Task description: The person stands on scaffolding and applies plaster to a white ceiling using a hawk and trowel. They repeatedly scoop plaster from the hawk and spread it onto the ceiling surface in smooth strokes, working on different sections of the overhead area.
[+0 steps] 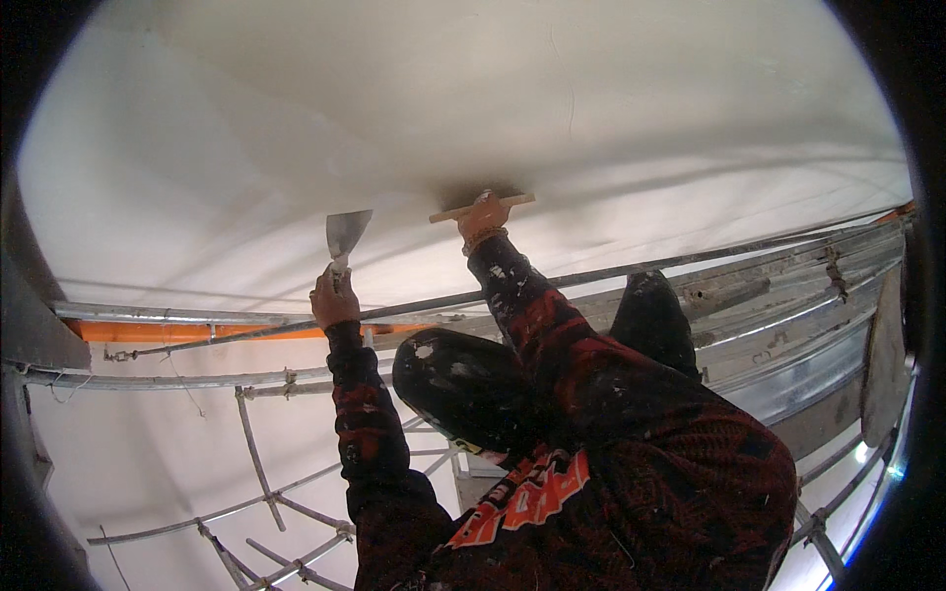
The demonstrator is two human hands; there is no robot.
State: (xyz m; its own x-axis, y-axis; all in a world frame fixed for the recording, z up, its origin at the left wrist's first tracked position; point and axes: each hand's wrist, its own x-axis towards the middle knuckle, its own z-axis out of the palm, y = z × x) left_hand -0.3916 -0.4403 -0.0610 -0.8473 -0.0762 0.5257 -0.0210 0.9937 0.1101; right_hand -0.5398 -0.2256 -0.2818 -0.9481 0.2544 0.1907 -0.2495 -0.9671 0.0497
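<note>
— What do I have above, on my feed?

— A white plastered ceiling (394, 98) fills the upper half, smooth, with a darker patch right at the middle. Below it run grey metal scaffold tubes (591, 276), lashed at the joints, and an orange bar (197, 330) lies along the left behind them. A pale wall (148, 453) shows lower left.

— Whose arms are those?

— A co-worker's, not the wearer's. I see a black cap (463, 389) and a dark red patterned top with splashed sleeves (370, 433), both arms raised.

— And the hands?

— The nearer hand (333, 298) is closed around the handle of a putty knife (347, 234), blade up, tip just under the ceiling and to the left of the dark patch. I cannot tell whether the blade touches. The farther hand (483, 217) is wrapped around the wooden handle of a trowel (481, 206), which is pressed flat against the ceiling at the dark patch.

— The two tools?

— Near each other, apart, the knife lower and left.

— The wearer's own hands?

— Out of view, so I cannot tell how they stand.
</note>
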